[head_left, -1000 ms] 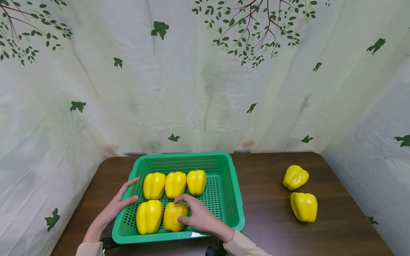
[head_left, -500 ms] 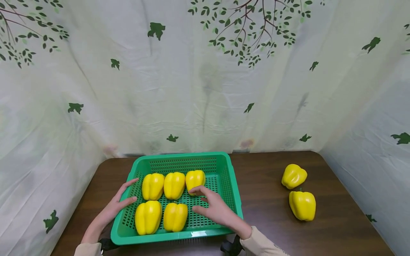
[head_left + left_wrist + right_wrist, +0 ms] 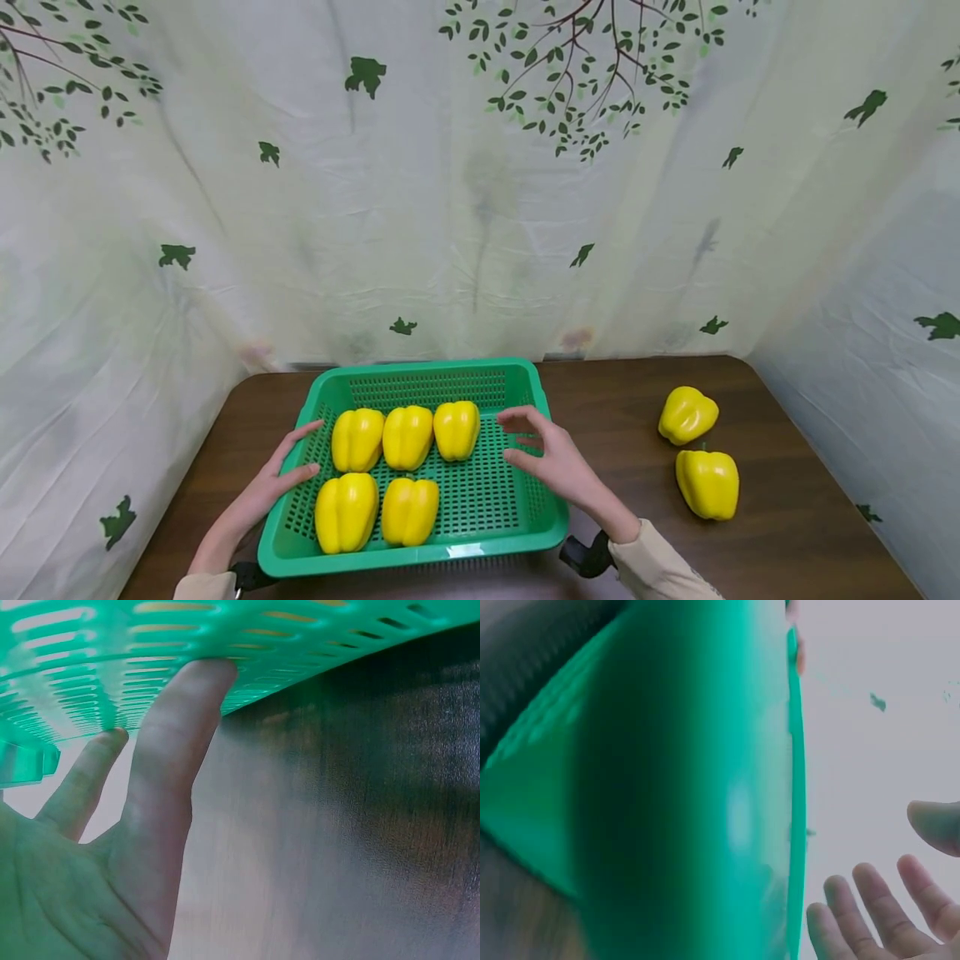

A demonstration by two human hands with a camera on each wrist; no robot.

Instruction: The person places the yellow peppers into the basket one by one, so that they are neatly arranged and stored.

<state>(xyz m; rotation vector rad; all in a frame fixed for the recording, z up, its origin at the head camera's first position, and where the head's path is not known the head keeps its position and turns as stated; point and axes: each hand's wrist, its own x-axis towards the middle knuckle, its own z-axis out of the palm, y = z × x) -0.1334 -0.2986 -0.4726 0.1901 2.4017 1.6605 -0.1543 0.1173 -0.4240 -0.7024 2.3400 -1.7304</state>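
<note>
A green plastic basket with perforated walls sits on the table, holding several yellow bell peppers. Three peppers form its back row, and two more lie in front. My left hand is at the basket's left side, with straight fingers touching the wall; the left wrist view shows the thumb against the slotted plastic. Over the basket's right side hovers my right hand, fingers spread and holding nothing. In the right wrist view its fingers are apart from the green rim.
Two more yellow bell peppers, one behind and one in front, lie on the dark wooden table to the right. A pale curtain with printed leaves encloses the table at the back and sides.
My right hand has let go of the front-row bell pepper and moved right, toward the basket's right wall. My left hand has stayed at the left side.
</note>
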